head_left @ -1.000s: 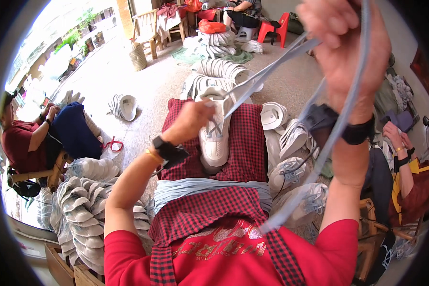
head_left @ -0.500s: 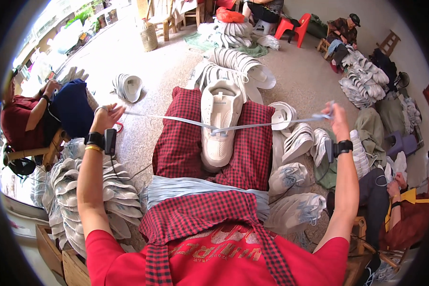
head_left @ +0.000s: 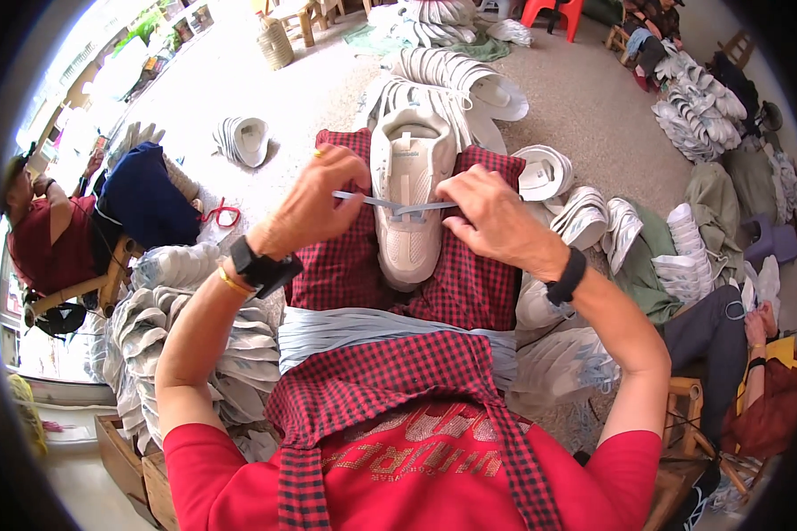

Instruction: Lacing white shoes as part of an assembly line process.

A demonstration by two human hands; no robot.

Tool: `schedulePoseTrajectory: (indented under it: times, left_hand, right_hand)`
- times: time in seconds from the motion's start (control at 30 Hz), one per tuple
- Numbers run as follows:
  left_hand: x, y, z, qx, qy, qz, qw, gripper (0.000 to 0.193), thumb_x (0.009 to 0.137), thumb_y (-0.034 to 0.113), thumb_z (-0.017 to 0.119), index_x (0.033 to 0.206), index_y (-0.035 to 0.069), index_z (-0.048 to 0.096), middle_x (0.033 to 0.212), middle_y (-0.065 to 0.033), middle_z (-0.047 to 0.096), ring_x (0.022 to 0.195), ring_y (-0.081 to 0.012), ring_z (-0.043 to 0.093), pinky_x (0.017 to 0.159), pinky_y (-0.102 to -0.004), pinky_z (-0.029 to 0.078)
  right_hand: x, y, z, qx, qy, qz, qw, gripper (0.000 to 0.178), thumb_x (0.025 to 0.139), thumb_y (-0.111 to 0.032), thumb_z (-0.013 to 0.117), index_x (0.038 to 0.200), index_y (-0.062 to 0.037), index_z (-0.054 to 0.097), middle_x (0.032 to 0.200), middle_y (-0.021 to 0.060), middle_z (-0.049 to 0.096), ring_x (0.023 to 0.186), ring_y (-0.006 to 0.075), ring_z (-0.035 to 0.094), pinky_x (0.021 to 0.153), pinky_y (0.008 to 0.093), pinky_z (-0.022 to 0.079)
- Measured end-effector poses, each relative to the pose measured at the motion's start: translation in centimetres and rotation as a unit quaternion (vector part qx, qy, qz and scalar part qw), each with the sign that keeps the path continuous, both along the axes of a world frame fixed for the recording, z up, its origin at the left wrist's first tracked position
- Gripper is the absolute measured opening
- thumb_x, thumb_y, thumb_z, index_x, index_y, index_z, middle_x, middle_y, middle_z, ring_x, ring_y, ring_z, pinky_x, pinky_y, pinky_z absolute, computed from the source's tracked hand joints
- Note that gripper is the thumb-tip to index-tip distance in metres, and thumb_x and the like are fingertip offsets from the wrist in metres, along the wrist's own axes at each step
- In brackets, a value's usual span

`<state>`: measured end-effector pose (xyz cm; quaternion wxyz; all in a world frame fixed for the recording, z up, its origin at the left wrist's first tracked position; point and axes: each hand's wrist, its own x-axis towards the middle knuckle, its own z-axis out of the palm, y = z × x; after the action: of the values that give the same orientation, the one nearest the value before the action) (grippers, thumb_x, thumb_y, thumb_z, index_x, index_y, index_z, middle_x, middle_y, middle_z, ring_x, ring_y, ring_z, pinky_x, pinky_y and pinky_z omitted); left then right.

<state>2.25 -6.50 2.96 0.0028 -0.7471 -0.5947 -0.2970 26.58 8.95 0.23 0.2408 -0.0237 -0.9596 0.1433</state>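
Left hand [head_left: 323,196] and right hand [head_left: 503,219] each pinch the pale-blue lace [head_left: 429,208], fingers tight, over the white shoe [head_left: 410,243] on the checked lap! Beyond, a woven container [head_left: 275,44] stands, contents hidden.

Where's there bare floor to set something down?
Bare floor shows ahead of the left hand, between the small stack of uppers and the long row of uppers; another patch lies between that row and the far-right pile. Crowded: heaped uppers by the left elbow, shoes by the right.
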Motion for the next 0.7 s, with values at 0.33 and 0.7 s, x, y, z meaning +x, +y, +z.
schedulePoseTrajectory:
  times: [0.33,0.7]
  left_hand:
    - [-0.9,-0.5,-2.1,-0.009,0.165,-0.057,0.985,0.018,0.084,0.002,0.066,0.1,0.005,0.06,0.086,-0.0083,0.057,0.07,-0.0267,0.063,0.062,-0.0375,0.052]
    - [-10.4,-8.2,0.9,-0.006,0.186,0.118,0.976,0.027,0.082,-0.007,0.057,0.105,0.008,0.061,0.09,-0.012,0.063,0.08,-0.035,0.065,0.067,-0.0425,0.054]
  right_hand:
    - [-0.3,1.6,-1.9,0.061,0.026,0.014,0.998,0.011,0.088,-0.01,0.064,0.097,-0.0039,0.061,0.083,0.0109,0.062,0.076,0.0295,0.066,0.062,0.0385,0.053]
    - [10.8,9.2,3.4,0.167,0.001,-0.099,0.981,0.013,0.092,-0.011,0.058,0.099,-0.0045,0.068,0.093,0.0123,0.069,0.08,0.0305,0.069,0.066,0.0392,0.056]
